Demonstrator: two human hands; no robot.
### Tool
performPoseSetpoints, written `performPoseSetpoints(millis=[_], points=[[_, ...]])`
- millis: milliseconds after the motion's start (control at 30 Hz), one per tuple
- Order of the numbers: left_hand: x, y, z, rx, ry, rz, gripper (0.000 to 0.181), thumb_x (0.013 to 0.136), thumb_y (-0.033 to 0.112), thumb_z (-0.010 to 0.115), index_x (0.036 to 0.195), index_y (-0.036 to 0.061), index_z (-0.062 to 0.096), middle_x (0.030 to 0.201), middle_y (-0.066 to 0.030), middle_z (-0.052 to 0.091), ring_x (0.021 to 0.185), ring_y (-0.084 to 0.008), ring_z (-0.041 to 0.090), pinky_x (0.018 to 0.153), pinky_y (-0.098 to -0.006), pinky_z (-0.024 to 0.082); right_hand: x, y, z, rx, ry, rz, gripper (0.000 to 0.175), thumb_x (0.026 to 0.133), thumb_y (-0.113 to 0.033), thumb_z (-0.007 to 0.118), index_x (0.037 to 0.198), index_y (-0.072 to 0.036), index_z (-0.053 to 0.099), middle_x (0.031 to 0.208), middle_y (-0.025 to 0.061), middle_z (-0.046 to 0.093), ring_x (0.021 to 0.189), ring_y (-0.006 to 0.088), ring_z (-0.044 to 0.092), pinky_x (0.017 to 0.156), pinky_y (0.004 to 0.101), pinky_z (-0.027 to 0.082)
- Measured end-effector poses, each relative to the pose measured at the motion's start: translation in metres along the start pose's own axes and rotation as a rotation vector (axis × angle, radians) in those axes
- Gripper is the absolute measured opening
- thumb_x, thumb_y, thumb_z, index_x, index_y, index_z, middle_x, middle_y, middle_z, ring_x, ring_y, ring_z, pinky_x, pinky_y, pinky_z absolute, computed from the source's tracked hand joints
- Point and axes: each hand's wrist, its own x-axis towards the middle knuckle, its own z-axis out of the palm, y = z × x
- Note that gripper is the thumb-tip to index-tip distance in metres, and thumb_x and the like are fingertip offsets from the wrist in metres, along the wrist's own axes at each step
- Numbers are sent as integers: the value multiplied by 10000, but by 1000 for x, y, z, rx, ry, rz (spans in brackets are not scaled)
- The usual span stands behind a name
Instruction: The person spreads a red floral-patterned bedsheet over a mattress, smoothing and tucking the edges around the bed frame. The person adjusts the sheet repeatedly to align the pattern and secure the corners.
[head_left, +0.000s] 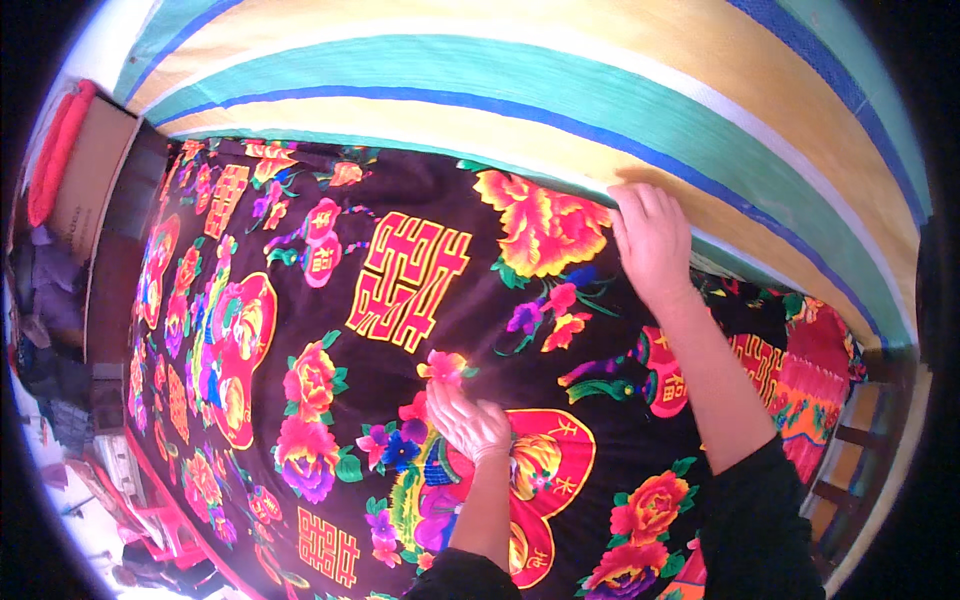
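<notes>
A black bed cover printed with bright flowers, red hearts and characters is spread over a bed before me. My left hand lies palm down on its middle, fingers extended and slightly apart, holding nothing. My right hand is at the cover's far edge, beside the striped wall covering; its fingers are bent at the edge, and whether they grip the fabric cannot be told. Black sleeves cover both upper forearms.
At the left stands a cardboard box with a red rolled item on it. Dark clothes or bags lie below. A red plastic stool is at the lower left. A slatted wooden bed end is at the right.
</notes>
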Motion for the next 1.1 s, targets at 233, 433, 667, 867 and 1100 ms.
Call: performPoseSetpoints(millis=[233,433,667,867,1100], points=[[-2,-4,1,46,31,3,505,733,41,530,1214,-32,395,1336,-222,407,1276,-402,370,1072,-524,292,-78,0,-16,106,-389,770,203,881,-210,574,1046,-93,556,674,142,633,642,340,632,586,456,490],[0,0,0,90,21,-15,523,730,20,526,1232,-28,389,1342,-211,411,1271,-376,388,1071,-508,301,-85,22,-22,265,-201,743,151,892,-160,557,1019,-79,547,703,149,633,686,352,635,624,444,496],[0,-9,2,112,69,27,470,783,69,483,1237,-27,406,1330,-221,420,1256,-378,403,1062,-508,316,-95,12,-8,291,-221,575,402,844,-155,616,1214,-39,510,1287,204,474,1219,351,441,1055,448,325],[2,-2,0,50,64,57,399,868,169,405,1223,-10,433,1332,-210,434,1238,-384,419,1034,-511,328,-132,40,10,-93,-223,458,353,821,-251,615,1117,-67,558,1201,127,522,1131,333,468,962,444,369],[-4,-9,6,127,39,-3,370,840,128,455,1184,-8,474,1344,-206,426,1262,-365,398,1054,-491,308,-148,104,-67,219,-180,752,235,906,-222,572,1070,-62,620,978,147,647,892,324,632,769,366,503]])
